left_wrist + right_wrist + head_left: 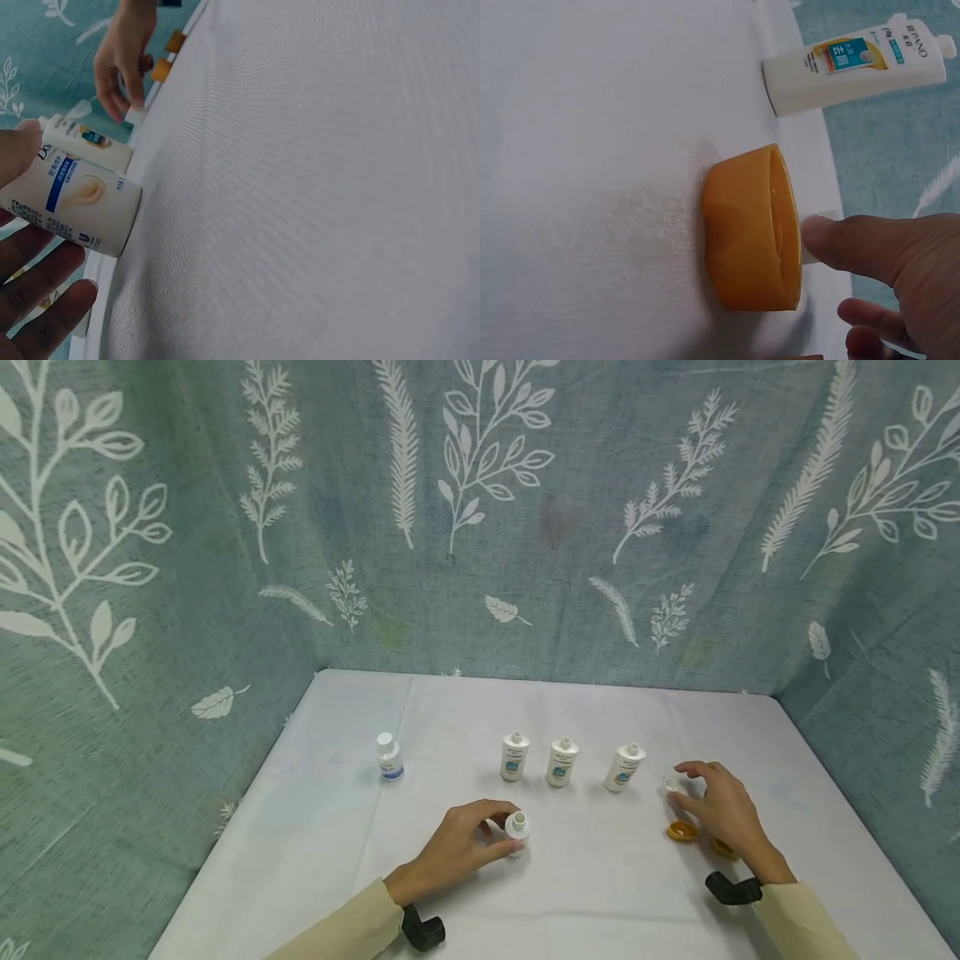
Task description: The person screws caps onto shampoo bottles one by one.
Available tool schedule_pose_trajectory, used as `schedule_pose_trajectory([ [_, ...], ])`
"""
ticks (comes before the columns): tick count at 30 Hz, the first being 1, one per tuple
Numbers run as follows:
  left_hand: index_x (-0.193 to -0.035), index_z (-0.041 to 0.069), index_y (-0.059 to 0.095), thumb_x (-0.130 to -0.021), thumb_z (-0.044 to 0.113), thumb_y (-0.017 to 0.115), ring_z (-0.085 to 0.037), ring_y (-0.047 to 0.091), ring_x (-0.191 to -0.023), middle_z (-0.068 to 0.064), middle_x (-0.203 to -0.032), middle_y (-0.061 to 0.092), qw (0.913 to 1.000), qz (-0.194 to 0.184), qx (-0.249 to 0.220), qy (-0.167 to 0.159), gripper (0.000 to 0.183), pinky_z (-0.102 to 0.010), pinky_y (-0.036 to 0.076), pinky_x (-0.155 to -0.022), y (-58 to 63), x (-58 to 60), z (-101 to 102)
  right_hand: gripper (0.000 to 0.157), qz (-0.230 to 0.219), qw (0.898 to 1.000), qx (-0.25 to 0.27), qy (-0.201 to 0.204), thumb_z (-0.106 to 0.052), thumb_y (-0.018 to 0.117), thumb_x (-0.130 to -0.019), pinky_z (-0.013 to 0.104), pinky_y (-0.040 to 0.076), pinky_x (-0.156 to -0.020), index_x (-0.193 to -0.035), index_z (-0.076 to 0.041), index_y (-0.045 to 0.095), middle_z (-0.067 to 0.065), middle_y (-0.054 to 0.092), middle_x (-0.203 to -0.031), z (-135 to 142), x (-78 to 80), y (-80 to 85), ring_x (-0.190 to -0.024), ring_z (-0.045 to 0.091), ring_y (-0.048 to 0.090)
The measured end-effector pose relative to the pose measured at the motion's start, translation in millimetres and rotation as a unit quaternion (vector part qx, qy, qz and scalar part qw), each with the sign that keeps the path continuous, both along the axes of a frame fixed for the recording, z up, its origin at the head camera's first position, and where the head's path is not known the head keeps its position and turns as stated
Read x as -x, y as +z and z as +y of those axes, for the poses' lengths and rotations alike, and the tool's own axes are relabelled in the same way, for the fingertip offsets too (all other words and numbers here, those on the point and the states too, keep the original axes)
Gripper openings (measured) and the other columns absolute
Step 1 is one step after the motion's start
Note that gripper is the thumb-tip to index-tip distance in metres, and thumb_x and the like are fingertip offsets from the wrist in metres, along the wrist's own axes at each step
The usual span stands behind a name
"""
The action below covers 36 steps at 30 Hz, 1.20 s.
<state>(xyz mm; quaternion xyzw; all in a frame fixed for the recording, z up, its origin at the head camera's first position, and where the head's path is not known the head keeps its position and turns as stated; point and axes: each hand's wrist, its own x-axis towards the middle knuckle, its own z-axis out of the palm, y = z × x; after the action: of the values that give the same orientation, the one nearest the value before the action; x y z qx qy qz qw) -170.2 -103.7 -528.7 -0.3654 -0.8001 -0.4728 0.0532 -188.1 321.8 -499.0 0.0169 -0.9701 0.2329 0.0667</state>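
Note:
My left hand (468, 842) grips a white lotion bottle (90, 202) with an open neck, thumb on one side and fingers on the other. Its label has a cream swirl and a blue stripe. On the right, my right hand (716, 802) straddles a small white cap (671, 787), its thumb tip right at the cap and its index finger arched just beyond. Close under that hand lie an orange cap (682, 832), hollow side up, and a second orange cap (723, 849), partly hidden by the wrist.
Behind the hands stand three uncapped white bottles, the left bottle (514, 757), middle bottle (562, 762) and right bottle (624, 767). A smaller white-capped bottle (389, 757) stands farther left. Leaf-patterned green curtains (480, 610) enclose the white-covered table (600, 877).

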Motion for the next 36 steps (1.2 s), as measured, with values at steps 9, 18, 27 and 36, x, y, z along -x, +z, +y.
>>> schedule_pose_trajectory([
  [9,-0.127,0.019,0.067,-0.09,0.034,0.082,-0.005,0.066,-0.097,0.01,-0.114,0.07,0.9999,-0.01,0.009,0.005,0.043,-0.027,0.059,-0.075,3.0,-1.4,-0.7,0.046,-0.039,0.999,-0.007,0.029,-0.025,0.086,-0.086,0.053,0.052,-0.076,-0.125,-0.006,0.07,0.015,0.066,-0.105,-0.6,10.6,1.0,-0.093,0.033,0.059],
  [18,-0.128,0.02,0.067,-0.09,0.036,0.081,-0.005,0.066,-0.097,0.012,-0.114,0.069,0.9997,-0.018,0.018,0.006,0.043,-0.028,0.059,-0.076,4.5,-0.8,-0.6,0.037,-0.054,0.998,-0.009,0.029,-0.022,0.083,-0.089,0.045,0.051,-0.073,-0.118,-0.004,0.071,0.009,0.069,-0.101,-4.0,14.0,3.7,-0.086,0.025,0.059],
  [27,-0.128,0.02,0.067,-0.09,0.037,0.081,-0.005,0.066,-0.097,0.012,-0.114,0.07,0.9996,-0.018,0.019,0.007,0.043,-0.027,0.058,-0.076,4.7,-1.0,-0.5,0.036,-0.036,0.999,-0.002,0.023,-0.026,0.081,-0.09,0.051,0.053,-0.077,-0.118,-0.006,0.068,0.015,0.07,-0.112,-4.1,9.7,4.5,-0.094,0.032,0.063],
  [36,-0.127,0.02,0.067,-0.091,0.039,0.08,-0.005,0.066,-0.097,0.011,-0.114,0.07,0.9997,-0.01,0.021,0.007,0.043,-0.026,0.058,-0.076,3.2,1.2,-0.6,0.033,-0.02,0.999,0.003,0.043,-0.018,0.079,-0.091,0.03,0.041,-0.052,-0.121,-0.009,0.073,0.013,0.07,-0.11,-14.8,-3.8,17.2,-0.07,0.018,0.05],
])
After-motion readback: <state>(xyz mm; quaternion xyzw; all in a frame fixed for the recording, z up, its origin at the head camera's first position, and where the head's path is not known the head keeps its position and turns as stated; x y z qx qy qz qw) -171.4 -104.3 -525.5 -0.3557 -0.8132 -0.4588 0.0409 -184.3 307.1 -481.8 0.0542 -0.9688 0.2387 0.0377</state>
